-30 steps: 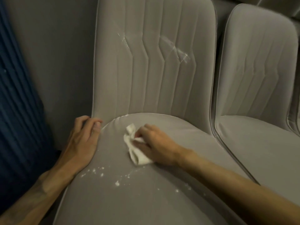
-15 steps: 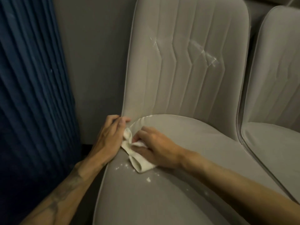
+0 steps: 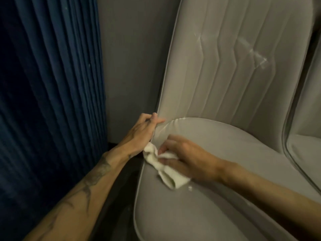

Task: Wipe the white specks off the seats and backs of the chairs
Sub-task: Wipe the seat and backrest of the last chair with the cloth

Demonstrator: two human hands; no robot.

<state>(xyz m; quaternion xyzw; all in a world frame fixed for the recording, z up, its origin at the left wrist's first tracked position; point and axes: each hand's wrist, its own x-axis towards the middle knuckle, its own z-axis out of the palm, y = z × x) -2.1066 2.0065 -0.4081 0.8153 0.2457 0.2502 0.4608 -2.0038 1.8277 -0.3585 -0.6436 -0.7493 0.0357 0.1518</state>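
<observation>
The right hand (image 3: 187, 159) gripped a folded white cloth (image 3: 167, 178), thumb & fingers closed over its upper end. It pressed the cloth flat on the chair seat (image 3: 217, 206) at the seat's 9 o'clock edge, prob to push crumbs outward w/ the whole fold rather than a corner. The hand was motion-blurred, so the exact finger lay is unclear.

The left hand (image 3: 144, 132) held nothing. Its fingers were fairly straight, laid against the chair's side where the chair back (image 3: 234, 80) meets the seat, and the heel of the palm appeared to touch the cloth's top end. It looked placed as a catcher so sweepings dropped into the palm, not the floor. It could equally have been steadying the chair; can't tell.

A few white specks (image 3: 190, 188) sat on the seat at the cloth's 4 o'clock corner, not yet picked up. White smears (image 3: 258, 57) showed on the back at approx 1 o'clock from the hands, w/ a fainter mark (image 3: 199, 39) near 12. My read: seat nearly done, back not started.

Around them:
- blue pleated curtain (image 3: 48, 101) at 9 o'clock
- grey wall (image 3: 132, 58) btwn curtain & chair
- dark floor gap (image 3: 126, 171) under the left forearm
- second chair (image 3: 307, 153) at 3 o'clock, tight beside the first

The wall side left little room for the left arm. Nothing blocked the smears.
</observation>
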